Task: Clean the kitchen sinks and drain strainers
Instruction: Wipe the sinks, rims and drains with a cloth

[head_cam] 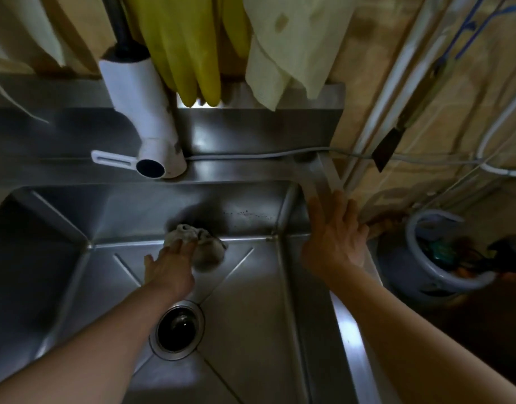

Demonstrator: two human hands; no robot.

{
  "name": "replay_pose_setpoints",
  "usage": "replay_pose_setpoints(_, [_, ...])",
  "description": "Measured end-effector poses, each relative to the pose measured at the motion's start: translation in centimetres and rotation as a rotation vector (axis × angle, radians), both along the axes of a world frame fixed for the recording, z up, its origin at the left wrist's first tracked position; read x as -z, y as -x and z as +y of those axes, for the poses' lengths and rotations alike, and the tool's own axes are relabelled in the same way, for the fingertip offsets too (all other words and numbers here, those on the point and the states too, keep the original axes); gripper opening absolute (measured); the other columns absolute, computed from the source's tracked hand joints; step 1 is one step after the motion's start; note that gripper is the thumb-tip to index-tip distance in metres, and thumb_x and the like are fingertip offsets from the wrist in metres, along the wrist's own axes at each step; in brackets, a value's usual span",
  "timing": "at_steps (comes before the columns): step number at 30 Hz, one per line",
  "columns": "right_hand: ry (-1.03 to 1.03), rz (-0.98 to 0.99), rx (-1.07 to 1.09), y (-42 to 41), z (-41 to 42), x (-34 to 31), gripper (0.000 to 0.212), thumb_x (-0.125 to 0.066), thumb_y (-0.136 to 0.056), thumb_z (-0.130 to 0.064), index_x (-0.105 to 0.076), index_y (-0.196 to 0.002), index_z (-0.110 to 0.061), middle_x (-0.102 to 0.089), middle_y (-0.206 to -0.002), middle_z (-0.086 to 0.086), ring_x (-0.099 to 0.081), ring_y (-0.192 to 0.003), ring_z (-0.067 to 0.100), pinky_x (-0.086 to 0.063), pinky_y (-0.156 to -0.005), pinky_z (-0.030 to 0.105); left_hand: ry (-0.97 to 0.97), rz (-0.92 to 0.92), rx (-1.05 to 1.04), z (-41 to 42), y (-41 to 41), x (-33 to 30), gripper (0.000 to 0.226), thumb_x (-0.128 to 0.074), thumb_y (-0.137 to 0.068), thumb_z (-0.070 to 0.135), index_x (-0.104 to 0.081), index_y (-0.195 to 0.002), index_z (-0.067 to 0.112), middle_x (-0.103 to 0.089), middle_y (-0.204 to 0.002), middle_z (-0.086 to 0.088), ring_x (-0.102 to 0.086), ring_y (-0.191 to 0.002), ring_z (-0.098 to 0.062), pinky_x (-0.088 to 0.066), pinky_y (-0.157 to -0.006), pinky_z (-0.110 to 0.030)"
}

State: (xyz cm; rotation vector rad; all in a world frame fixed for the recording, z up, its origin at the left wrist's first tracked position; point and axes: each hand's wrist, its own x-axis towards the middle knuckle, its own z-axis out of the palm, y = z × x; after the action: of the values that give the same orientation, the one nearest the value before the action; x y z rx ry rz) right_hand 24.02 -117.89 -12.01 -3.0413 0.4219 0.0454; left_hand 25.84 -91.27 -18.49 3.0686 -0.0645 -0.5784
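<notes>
Sink [251,301] drain [176,330] interior dark; left hand [169,266] hides part of rag [204,246].

Left hand [170,265] covers part of the rag [204,246], so its grip's unclear. Gloves [186,45] run off the top edge. Bucket [443,252] contents too dark to tell.

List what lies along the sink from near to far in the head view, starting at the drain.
Drain → left hand pressing the rag → back wall of the sink → white tap on the ledge → yellow gloves hanging above.
</notes>
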Motion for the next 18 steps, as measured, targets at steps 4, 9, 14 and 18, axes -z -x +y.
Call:
replay_pose_setpoints(4, [-0.006,-0.031,0.0,0.0,-0.2,0.8,0.101,-0.066,-0.076,-0.036,0.005,-0.147,-0.039,0.018,-0.155,0.004,0.007,-0.143,0.039,-0.016,-0.11,0.056,0.085,0.023,-0.078,-0.8,-1.9,2.6,0.084,-0.06,-0.088,0.031,-0.005,-0.149,0.045,0.002,-0.159,-0.005,-0.014,-0.145,-0.028,-0.03,-0.106,-0.055])
replay_pose_setpoints(9, [0.048,-0.061,-0.009,-0.2,-0.1,0.7,0.098,-0.068,-0.075,-0.036,-0.001,-0.147,-0.038,0.015,-0.153,0.005,0.002,-0.139,0.039,-0.022,-0.107,0.057,0.175,0.046,-0.145,-1.6,-3.8,5.6,0.084,-0.064,-0.087,0.038,-0.006,-0.148,0.048,0.006,-0.156,-0.011,-0.009,-0.144,-0.034,-0.029,-0.105,-0.055])
replay_pose_setpoints(14, [0.056,-0.082,-0.013,0.0,-0.2,1.0,0.102,-0.071,-0.072,-0.039,0.0,-0.146,-0.04,0.017,-0.152,0.003,0.002,-0.139,0.038,-0.02,-0.109,0.057,0.165,-0.112,-0.1,-1.7,-4.5,8.4,0.065,-0.062,-0.085,0.035,-0.033,-0.143,0.033,-0.002,-0.15,-0.017,-0.024,-0.134,-0.04,-0.042,-0.098,-0.045])
replay_pose_setpoints(18, [0.047,-0.091,-0.001,-0.1,-0.1,0.9,0.104,-0.072,-0.07,-0.04,0.0,-0.145,-0.041,0.016,-0.152,0.002,0.004,-0.138,0.037,-0.018,-0.109,0.057,0.11,-0.181,0.025,-1.0,-5.3,9.1,0.058,-0.059,-0.086,0.025,-0.039,-0.141,0.021,-0.021,-0.144,-0.017,-0.035,-0.121,-0.038,-0.04,-0.096,-0.04])
